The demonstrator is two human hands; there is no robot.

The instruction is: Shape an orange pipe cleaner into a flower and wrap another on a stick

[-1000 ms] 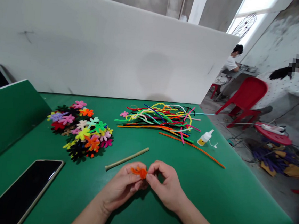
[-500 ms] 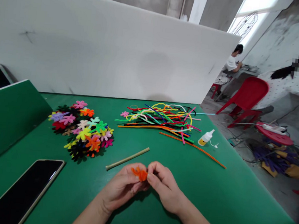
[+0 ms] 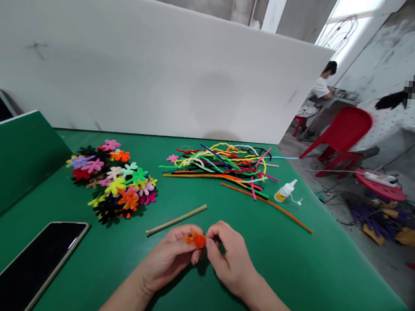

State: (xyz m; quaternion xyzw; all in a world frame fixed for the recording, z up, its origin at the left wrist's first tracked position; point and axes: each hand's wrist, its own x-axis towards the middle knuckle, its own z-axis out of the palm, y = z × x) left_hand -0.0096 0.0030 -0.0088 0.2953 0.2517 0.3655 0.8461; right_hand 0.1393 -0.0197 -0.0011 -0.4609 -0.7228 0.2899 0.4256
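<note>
Between both hands, over the front of the green table, is a small bent orange pipe cleaner [image 3: 195, 239]. My left hand [image 3: 167, 256] pinches it between thumb and fingers. The fingertips of my right hand [image 3: 230, 254] are pressed together at its right end. Just beyond my hands lies a thin greenish stick [image 3: 176, 220]. Farther back is a loose heap of colourful pipe cleaners [image 3: 221, 164], with one long orange pipe cleaner [image 3: 279, 209] lying apart at the right. A pile of fuzzy flower shapes [image 3: 118, 181] sits to the left.
A small white glue bottle [image 3: 285, 191] stands at the right, its cap off beside it. At the front left lies a phone [image 3: 34, 266]. A white board [image 3: 146, 68] closes off the table's back. Two people sit at the right, near a red chair [image 3: 345, 133].
My right hand has shifted slightly, its fingers rising a little at the orange piece's right end. The orange piece has tilted slightly in my left hand. Everything else looks the same.
</note>
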